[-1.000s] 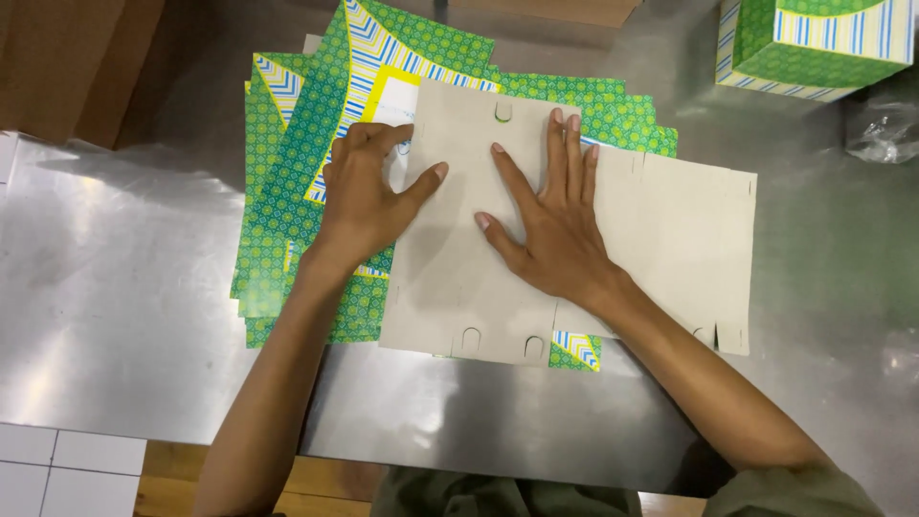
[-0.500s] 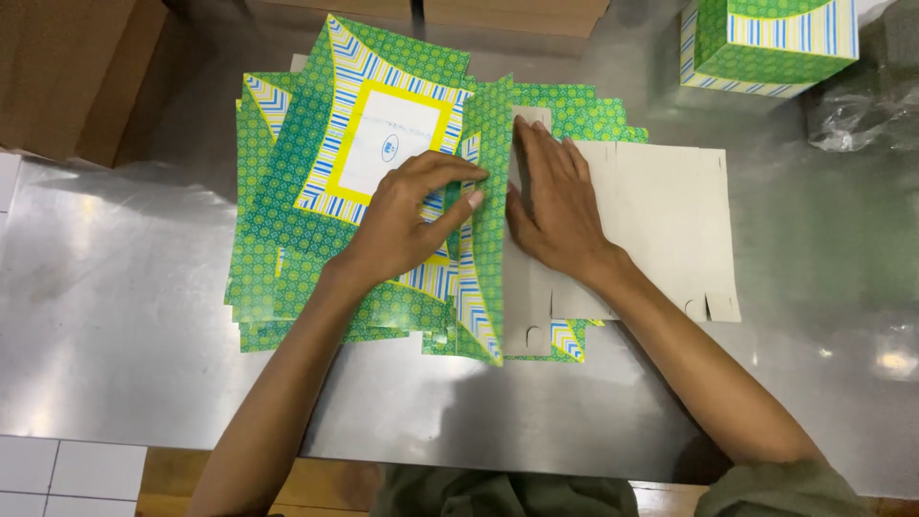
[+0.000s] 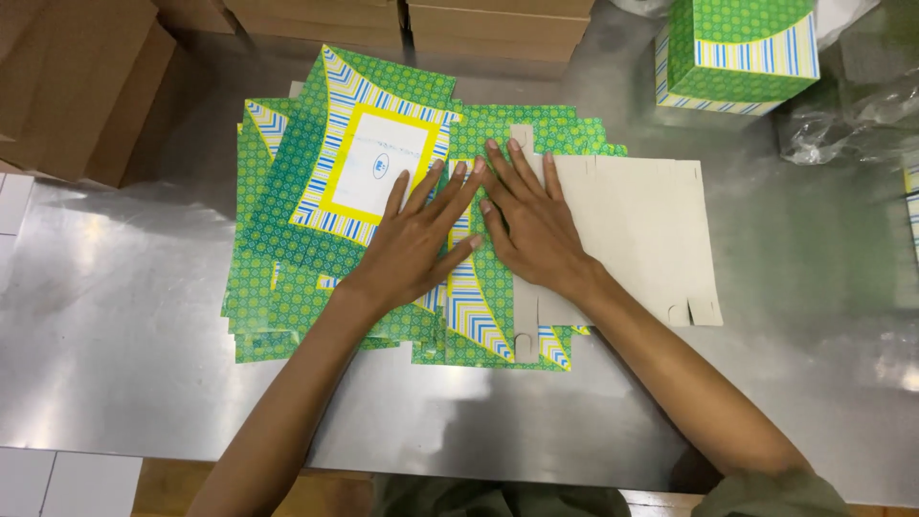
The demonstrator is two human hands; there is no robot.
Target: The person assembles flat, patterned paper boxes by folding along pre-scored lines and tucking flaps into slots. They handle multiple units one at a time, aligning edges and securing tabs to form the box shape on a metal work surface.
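Observation:
A flat carton blank (image 3: 632, 230) lies on a stack of green, yellow and blue printed blanks (image 3: 287, 239) on a metal table (image 3: 115, 316). Its left panel is folded over, printed side up, and the grey inner side shows on the right. My left hand (image 3: 416, 239) presses flat on the folded printed panel, fingers spread. My right hand (image 3: 526, 220) presses flat beside it along the fold, its fingertips touching those of the left. Neither hand grips anything.
An assembled green printed box (image 3: 737, 48) stands at the back right, with crumpled clear plastic (image 3: 852, 115) beside it. Brown cardboard cartons (image 3: 67, 86) stand at the back left and along the far edge. White tiles (image 3: 57, 483) show below the table's near edge.
The carton's left panel, grey side up a second ago, has been folded over to the right so its printed face shows. Both hands moved together onto the fold and press it flat.

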